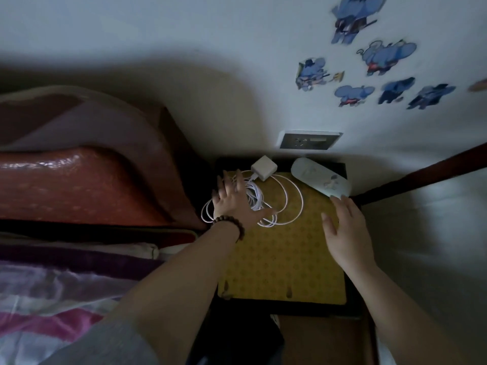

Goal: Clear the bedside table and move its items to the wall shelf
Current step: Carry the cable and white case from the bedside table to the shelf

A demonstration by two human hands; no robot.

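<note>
Mid-frame on bedside table (282, 259), left hand (232, 201) spread flat, ungripped, over white charger cable (287, 201), right hand (345, 230) released, fingertips at pale case (321, 177), likely gathering both.

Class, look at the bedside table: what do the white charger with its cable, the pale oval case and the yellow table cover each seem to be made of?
Charger: hard white plastic, smooth, judging by its crisp block edges.
Cable: flexible rubbery or plastic sheath, since it lies in loose loops.
Oval case: probably rigid plastic, matte, rounded and evenly pale.
Table cover: perhaps vinyl or woven mat; flat, with a printed repeating pattern. The dim light leaves this open.
</note>
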